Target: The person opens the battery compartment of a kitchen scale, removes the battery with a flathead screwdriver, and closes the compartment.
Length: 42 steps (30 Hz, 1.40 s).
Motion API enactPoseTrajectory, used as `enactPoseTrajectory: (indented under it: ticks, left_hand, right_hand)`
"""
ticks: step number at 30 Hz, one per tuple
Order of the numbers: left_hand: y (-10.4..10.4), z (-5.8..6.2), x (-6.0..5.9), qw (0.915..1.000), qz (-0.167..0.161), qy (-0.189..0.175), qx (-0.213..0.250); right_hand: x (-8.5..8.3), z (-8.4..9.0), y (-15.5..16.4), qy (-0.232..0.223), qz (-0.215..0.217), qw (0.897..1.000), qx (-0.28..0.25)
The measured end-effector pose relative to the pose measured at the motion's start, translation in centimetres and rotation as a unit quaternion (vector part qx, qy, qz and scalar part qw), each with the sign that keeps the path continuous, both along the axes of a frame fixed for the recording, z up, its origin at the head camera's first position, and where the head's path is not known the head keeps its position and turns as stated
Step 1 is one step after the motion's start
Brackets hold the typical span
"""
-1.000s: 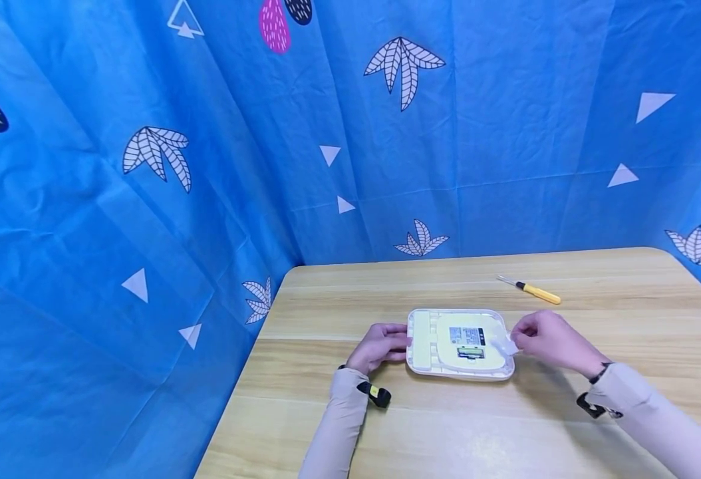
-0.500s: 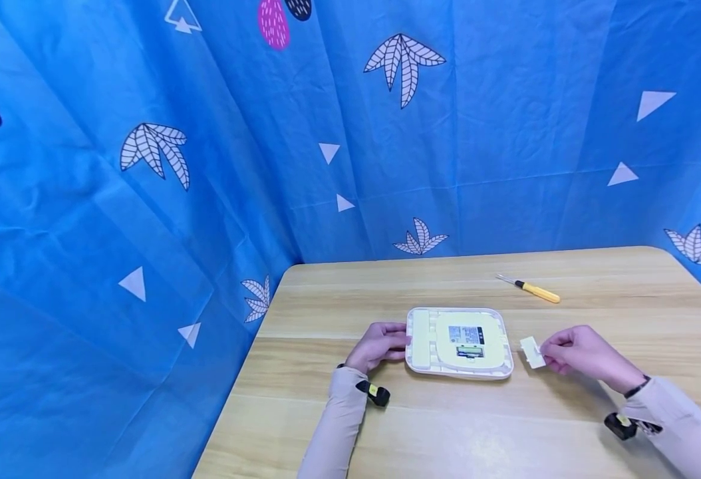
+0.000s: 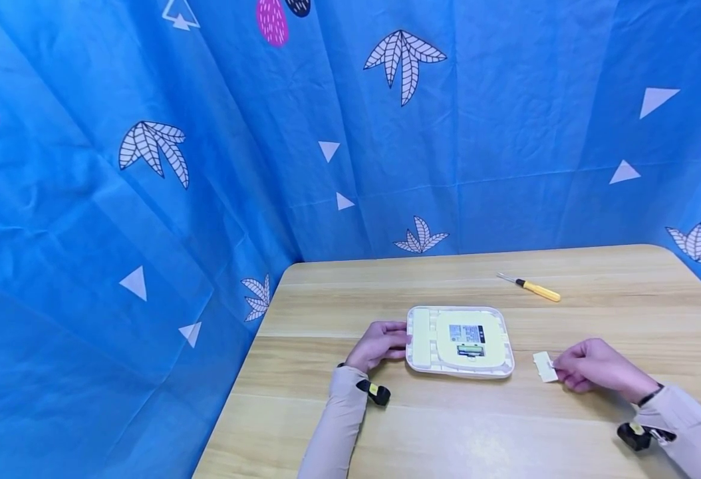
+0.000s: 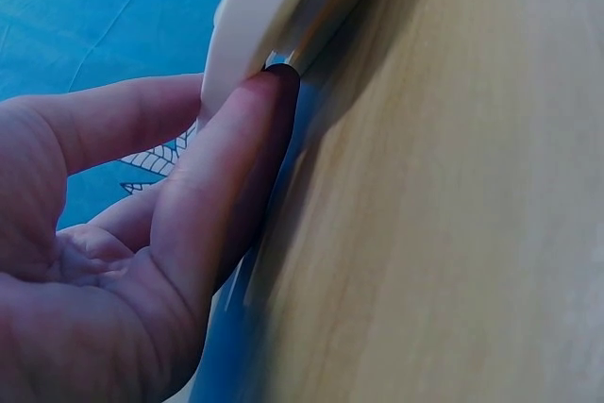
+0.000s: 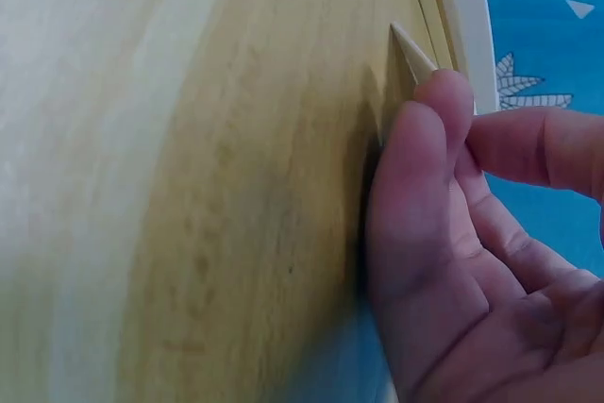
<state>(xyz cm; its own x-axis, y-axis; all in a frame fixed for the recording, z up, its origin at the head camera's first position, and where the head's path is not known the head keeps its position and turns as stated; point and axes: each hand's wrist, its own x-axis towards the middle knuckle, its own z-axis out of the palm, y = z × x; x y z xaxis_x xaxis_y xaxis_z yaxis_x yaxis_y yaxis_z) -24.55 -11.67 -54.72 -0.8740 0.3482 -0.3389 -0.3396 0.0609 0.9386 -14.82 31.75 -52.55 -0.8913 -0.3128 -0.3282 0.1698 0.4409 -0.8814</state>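
A white, flat, rounded-rectangular device [image 3: 492, 324], which looks like a kitchen scale, lies underside up on the table, its printed label showing. Inside its uncovered battery compartment sits a green battery [image 3: 469, 350]. My left hand [image 3: 380, 347] grips the device's left end; in the left wrist view, thumb and finger pinch the white rim [image 4: 247, 40]. To the right of the device, my right hand [image 3: 600, 367] pinches a small white battery cover [image 3: 545, 366] between thumb and fingers, low over the wood. Seen from the right wrist, just the cover's pointed edge [image 5: 411, 52] sticks out past the fingertips.
A screwdriver [image 3: 540, 291] with a yellow handle lies behind and to the right of the device. The wooden table [image 3: 326, 293] ends at a blue patterned curtain [image 3: 386, 153] at the back and left.
My right hand has lifted the battery cover away from the device and carried it right and toward me, lower over the table. The left hand and device stay in place.
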Motion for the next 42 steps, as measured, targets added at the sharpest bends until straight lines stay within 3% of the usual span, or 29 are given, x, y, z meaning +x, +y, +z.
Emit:
enactPoseTrajectory:
  ticks: [16, 42]
  left_hand:
    - [0.09, 0.06, 0.27, 1.0000, 0.001, 0.009, 0.000]
    - [-0.02, 0.01, 0.06, 1.0000, -0.005, 0.003, 0.005]
  right_hand:
    - [0.73, -0.40, -0.10, -0.018, 0.022, 1.000, 0.000]
    - [0.77, -0.57, -0.03, -0.020, 0.011, 0.999, 0.023]
